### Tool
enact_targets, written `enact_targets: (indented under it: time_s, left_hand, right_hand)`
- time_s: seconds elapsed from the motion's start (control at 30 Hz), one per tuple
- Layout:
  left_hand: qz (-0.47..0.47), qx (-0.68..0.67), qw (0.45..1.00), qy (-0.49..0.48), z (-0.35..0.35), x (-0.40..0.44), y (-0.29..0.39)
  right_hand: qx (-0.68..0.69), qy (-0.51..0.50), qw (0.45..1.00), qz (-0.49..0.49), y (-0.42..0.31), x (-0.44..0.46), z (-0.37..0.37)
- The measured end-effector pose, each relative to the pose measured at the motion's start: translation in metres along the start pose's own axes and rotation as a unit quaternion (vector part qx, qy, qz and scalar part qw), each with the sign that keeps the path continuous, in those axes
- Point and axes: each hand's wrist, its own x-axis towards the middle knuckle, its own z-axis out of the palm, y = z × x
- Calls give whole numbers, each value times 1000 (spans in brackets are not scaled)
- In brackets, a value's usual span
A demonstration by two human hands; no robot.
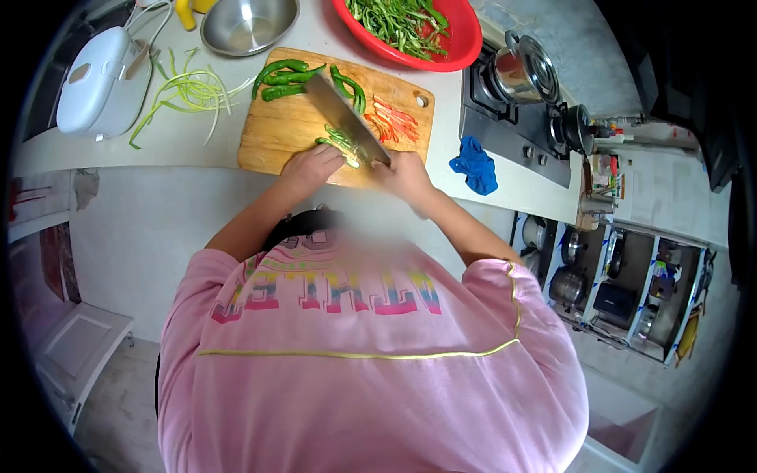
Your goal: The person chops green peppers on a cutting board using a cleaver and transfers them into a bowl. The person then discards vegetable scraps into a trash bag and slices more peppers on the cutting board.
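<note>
My right hand [406, 175] is wrapped round the handle of a cleaver [347, 118], whose broad blade slants up and left across the wooden cutting board [260, 146]. At the board's near edge, my left hand [314, 168] has its fingers bent down on a piece of green chili pepper [323, 142]. Thin green pepper shreds [343, 144] lie between that hand and the blade. Several whole green chili peppers [284, 77] rest toward the back of the board. Right of the blade sits a small pile of red pepper strips [392, 120].
Behind the board stand a steel bowl [248, 27] and a red basin [471, 39] of green shreds. Long green stalks [193, 87] and a white appliance [102, 83] are on the left. A blue cloth [475, 165] lies beside the stove [512, 126], which holds a steel pot [505, 77].
</note>
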Motion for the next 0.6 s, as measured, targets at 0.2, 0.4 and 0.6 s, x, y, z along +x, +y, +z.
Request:
enact_targets:
  time_s: [0.2, 0.4, 0.6]
  left_hand:
    - [3, 1, 1000, 5, -2, -2, 2]
    - [22, 5, 1000, 13, -2, -3, 0]
    - [60, 77, 994, 48, -5, 1, 2]
  right_hand:
    - [-55, -81, 995, 27, -12, -18, -36]
    - [-72, -112, 991, 21, -9, -18, -29]
    - [-92, -148, 985, -14, -4, -7, -23]
